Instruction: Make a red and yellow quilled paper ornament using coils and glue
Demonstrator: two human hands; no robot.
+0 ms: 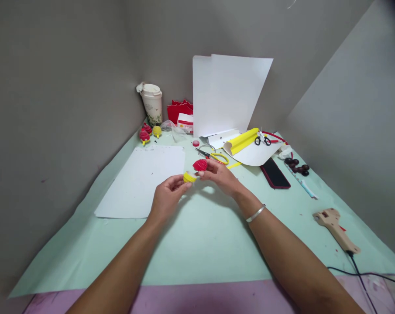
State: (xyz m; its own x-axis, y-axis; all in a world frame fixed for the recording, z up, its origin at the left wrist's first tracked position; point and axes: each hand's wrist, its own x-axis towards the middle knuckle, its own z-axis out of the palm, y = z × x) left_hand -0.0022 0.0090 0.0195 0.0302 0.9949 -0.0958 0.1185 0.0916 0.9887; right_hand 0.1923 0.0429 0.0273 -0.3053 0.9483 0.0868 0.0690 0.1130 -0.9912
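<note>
Between the thumb and fingers of my left hand [170,192] is a small yellow ridged paper cup shape [190,177], its hollow side facing up and to the right. My right hand [221,175] pinches a red ridged paper dome [200,165] just above and to the right of the yellow piece. The two pieces are close together; whether they touch I cannot tell. Behind the red dome lie yellow-handled scissors [219,157]. A white paper sheet [141,183] is beneath and left of my left hand.
A glue gun [336,229] with a black cord lies at the right. Toward the back are a phone [276,173], a yellow paper roll [245,140], black-handled scissors [262,140], dark beads [297,167] and a lidded cup [152,104]. Finished-looking red balls [144,136] and a yellow ball [157,131] sit back left.
</note>
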